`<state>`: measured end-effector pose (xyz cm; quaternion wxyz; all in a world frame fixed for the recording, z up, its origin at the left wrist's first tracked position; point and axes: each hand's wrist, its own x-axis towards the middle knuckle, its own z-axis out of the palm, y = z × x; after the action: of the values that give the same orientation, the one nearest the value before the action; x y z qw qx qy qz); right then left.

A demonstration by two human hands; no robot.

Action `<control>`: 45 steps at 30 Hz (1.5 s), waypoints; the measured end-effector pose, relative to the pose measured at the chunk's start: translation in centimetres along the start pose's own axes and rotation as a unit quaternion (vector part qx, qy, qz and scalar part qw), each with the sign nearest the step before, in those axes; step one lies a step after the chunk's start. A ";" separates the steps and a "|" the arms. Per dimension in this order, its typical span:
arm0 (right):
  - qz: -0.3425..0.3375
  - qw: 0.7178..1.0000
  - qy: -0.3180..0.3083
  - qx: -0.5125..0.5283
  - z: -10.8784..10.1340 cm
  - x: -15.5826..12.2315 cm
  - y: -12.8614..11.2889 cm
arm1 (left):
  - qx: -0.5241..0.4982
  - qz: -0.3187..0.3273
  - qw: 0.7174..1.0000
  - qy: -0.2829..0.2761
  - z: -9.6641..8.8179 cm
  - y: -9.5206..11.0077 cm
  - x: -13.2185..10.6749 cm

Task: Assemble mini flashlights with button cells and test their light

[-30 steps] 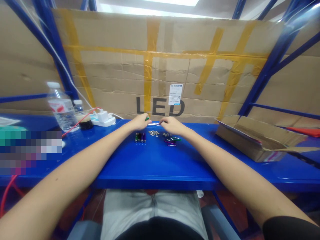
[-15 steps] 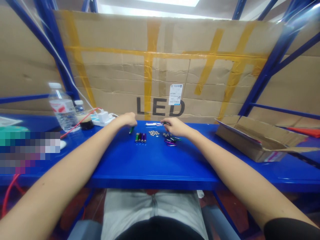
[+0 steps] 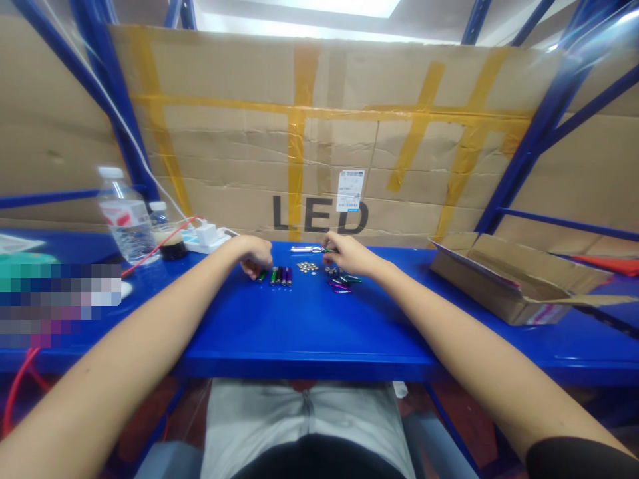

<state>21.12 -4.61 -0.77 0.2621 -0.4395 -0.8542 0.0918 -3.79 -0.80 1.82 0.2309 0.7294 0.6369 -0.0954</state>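
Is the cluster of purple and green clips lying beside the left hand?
No, the clips lie on the blue table near the right hand.

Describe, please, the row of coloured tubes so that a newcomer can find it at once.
Find the large cardboard printed LED, then the blue table in front of it. Just right of the left hand is the row of coloured tubes. Its slim tubes line up side by side, unlike the loosely spread silvery pieces to its right.

Left hand point(image 3: 258, 255) partly hides green tube point(image 3: 261, 275) — dark item point(image 3: 329, 251) in right hand point(image 3: 345, 253) is too small to identify. Black sleeve point(image 3: 572, 458) runs off bottom edge.
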 end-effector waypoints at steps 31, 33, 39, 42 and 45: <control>0.060 0.882 0.015 0.467 0.3 0.6 0.1 | -0.281 0.461 0.802 0.257 4.0 4.8 0.0; 0.057 0.876 0.027 0.478 0.3 0.8 0.3 | -0.308 0.456 0.792 0.266 3.9 4.8 0.2; 0.042 0.870 0.101 0.481 0.7 1.1 0.3 | -0.361 0.446 0.766 0.291 3.6 5.0 0.4; 0.048 0.868 0.133 0.476 0.7 1.1 0.0 | -0.368 0.438 0.763 0.300 3.5 5.1 0.2; 0.049 0.875 0.152 0.457 0.6 1.1 -0.2 | -0.381 0.429 0.761 0.304 3.4 5.1 0.3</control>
<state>20.17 -3.85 -0.79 0.5558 -0.3207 -0.6442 0.4162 1.77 -2.55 -0.22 0.3007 0.7694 0.2776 0.4905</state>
